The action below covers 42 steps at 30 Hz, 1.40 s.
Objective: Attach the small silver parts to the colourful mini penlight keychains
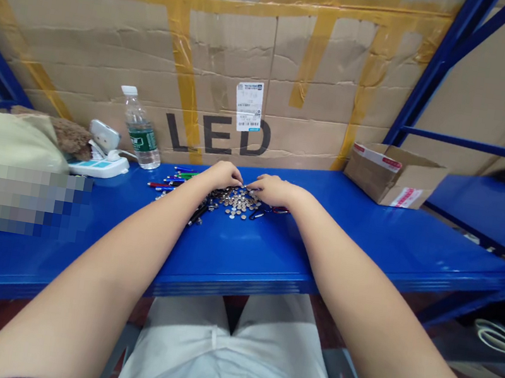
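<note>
A heap of small round metal pieces that look like coins (237, 202) lies on the blue shelf top in front of me. My left hand (224, 175) is at the back left of the heap, fingers curled together at the tips. From the right, my right hand (274, 190) meets it with bent fingers, its tips close to the left ones over the heap's back edge. Anything small between either set of fingertips is too tiny to make out. Several coloured pens (171, 184) lie left of my left hand. Black slim items (200, 211) rest by my left wrist, partly hidden.
A water bottle (141, 133) stands at the back left, near a white power strip (101, 165) and a pale bag (6, 140). At the right back sits an open cardboard box (391, 176). A large taped carton (226, 51) walls off the rear; blue posts (436, 71) flank it.
</note>
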Each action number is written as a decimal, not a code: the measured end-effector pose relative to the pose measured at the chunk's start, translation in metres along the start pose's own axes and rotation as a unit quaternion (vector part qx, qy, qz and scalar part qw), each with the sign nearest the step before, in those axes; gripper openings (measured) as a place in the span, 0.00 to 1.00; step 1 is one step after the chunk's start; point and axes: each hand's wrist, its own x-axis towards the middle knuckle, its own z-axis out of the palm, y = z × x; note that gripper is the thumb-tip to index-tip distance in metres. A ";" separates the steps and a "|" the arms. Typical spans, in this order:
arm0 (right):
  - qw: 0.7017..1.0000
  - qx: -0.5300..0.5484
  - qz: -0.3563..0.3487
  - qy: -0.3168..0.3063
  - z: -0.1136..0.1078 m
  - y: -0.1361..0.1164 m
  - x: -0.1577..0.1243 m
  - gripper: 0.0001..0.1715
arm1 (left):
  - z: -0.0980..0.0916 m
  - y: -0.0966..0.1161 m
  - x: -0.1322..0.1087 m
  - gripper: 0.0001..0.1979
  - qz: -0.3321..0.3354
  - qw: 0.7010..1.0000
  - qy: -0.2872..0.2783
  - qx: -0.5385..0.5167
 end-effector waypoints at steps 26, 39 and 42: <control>0.988 0.064 0.090 0.107 0.018 -0.003 0.031 0.13 | -0.005 0.011 0.003 0.13 0.000 1.000 -0.024 0.001; 0.986 0.093 0.080 0.113 0.025 0.000 0.041 0.11 | -0.006 0.016 0.004 0.13 -0.034 0.998 -0.047 0.008; 0.983 0.100 0.087 0.123 0.025 0.001 0.041 0.10 | -0.004 0.016 0.005 0.11 -0.032 0.999 -0.030 0.011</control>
